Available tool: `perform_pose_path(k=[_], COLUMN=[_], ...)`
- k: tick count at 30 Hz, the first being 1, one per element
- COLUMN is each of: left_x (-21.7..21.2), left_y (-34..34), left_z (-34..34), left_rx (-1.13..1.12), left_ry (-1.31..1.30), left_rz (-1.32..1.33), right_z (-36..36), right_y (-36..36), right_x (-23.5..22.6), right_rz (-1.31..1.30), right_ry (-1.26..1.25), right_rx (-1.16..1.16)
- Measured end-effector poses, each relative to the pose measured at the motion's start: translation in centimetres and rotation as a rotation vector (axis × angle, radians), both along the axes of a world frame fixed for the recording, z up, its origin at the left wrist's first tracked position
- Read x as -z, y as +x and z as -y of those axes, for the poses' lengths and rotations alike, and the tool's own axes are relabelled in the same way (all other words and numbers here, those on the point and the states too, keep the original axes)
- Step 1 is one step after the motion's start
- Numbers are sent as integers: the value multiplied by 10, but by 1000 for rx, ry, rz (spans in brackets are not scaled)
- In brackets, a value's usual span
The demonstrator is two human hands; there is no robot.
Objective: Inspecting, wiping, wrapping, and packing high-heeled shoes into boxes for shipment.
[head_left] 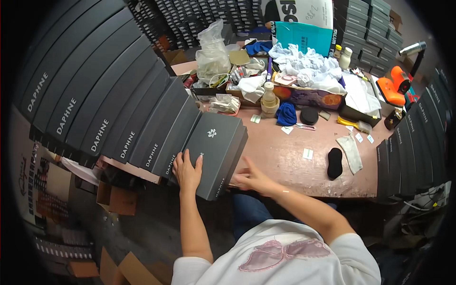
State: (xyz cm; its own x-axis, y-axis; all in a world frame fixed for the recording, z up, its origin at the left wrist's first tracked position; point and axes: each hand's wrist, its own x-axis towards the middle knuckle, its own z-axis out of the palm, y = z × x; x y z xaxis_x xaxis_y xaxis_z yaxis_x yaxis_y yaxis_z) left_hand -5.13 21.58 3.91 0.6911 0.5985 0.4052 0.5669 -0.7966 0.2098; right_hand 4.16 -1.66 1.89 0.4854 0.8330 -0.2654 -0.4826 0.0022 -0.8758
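A dark grey shoe box [216, 152] with a small white emblem on its lid lies at the table's left front, its near end at the table edge. My left hand [188, 172] rests on the lid's left near part, fingers spread and holding nothing. Beside the box's right side is my right hand [252, 178], slightly blurred, with its fingers apart and nothing in them. Whether its fingertips touch the box I cannot tell. A long stack of similar shoe boxes [102, 102] rises on the left, close against this one.
On the pink table [280, 161] lie a black oval pad [335, 163], a pale cloth strip [350, 153] and a blue cloth [286, 114]. Crumpled white paper [308, 66] fills a box at the back. More shoe boxes [413, 142] stand at the right. An orange tape dispenser [394, 86] is behind them.
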Motion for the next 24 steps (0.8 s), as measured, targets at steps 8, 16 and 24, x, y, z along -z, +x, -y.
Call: perform_pose_path(k=[8, 16, 24], left_x=[-29, 119, 21], left_y=[-1, 56, 77], left_z=[36, 186, 184], left_rx=[175, 203, 399], left_ry=[-1164, -2055, -2116], left_rz=[83, 264, 263], right_z=[25, 225, 219], right_y=[23, 31, 41], right_x=[33, 95, 50], right_rz=[-203, -302, -4], right_ry=[-3, -261, -62], right_rx=[269, 349, 476])
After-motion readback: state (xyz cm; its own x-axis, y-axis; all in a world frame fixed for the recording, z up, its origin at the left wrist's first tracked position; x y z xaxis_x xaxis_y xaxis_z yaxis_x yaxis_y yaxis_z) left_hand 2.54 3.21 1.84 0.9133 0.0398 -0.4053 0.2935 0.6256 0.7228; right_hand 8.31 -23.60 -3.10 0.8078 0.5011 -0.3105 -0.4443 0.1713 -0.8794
